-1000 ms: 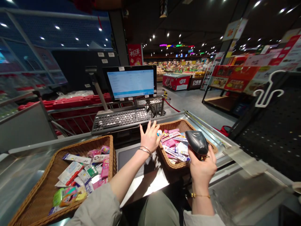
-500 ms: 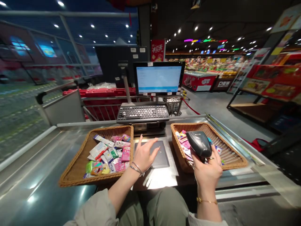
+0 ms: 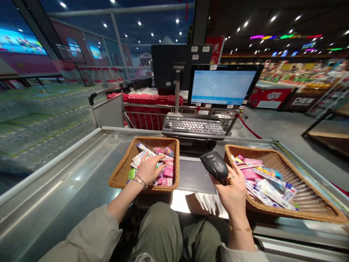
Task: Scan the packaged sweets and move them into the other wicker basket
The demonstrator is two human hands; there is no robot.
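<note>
My left hand (image 3: pixel 149 168) is over the left wicker basket (image 3: pixel 120 174), its fingers spread above the small packaged goods (image 3: pixel 168 169) inside. Whether the fingertips touch a package, I cannot tell. In my right hand (image 3: pixel 231 189) is a black handheld barcode scanner (image 3: pixel 215 165), its head tilted up and to the left. The scanner is beside the right wicker basket (image 3: pixel 313 171), which holds several boxes and packets (image 3: pixel 272 191). Between the baskets lies a flat grey scanner plate (image 3: pixel 192 174) set in the counter.
A keyboard (image 3: pixel 193 126) and a lit monitor (image 3: pixel 222 87) stand behind the baskets. The metal counter (image 3: pixel 79 171) extends to the left, with a raised rim. Behind it are a cart (image 3: pixel 106 107) and red crates (image 3: pixel 152 100). My knees are under the counter's front edge.
My left hand has moved left from above the grey plate to the left basket. The scanner in my right hand has moved left, off the right basket. The view has turned left.
</note>
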